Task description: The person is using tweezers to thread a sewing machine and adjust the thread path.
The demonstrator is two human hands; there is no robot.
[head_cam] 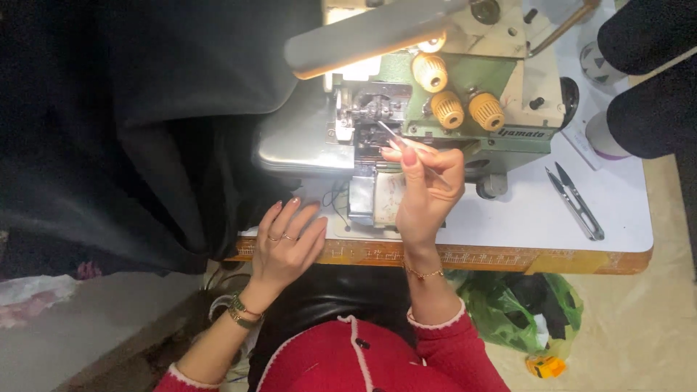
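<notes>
My right hand [427, 187] pinches thin metal tweezers [388, 133] whose tips point into the needle area [370, 110] of a green and cream overlock sewing machine [465, 80]. My left hand [290, 243] rests flat with fingers spread on the front edge of the white table [523, 225], beside black fabric [145, 123] that hangs off the left side. Rings and a green bracelet show on the left hand, and a thin chain is on the right wrist.
Thread snips [575, 199] lie on the table to the right of the machine. Three yellow tension knobs [449, 109] face me. A green plastic bag [519, 305] and a small orange object [544, 365] are on the floor at the right.
</notes>
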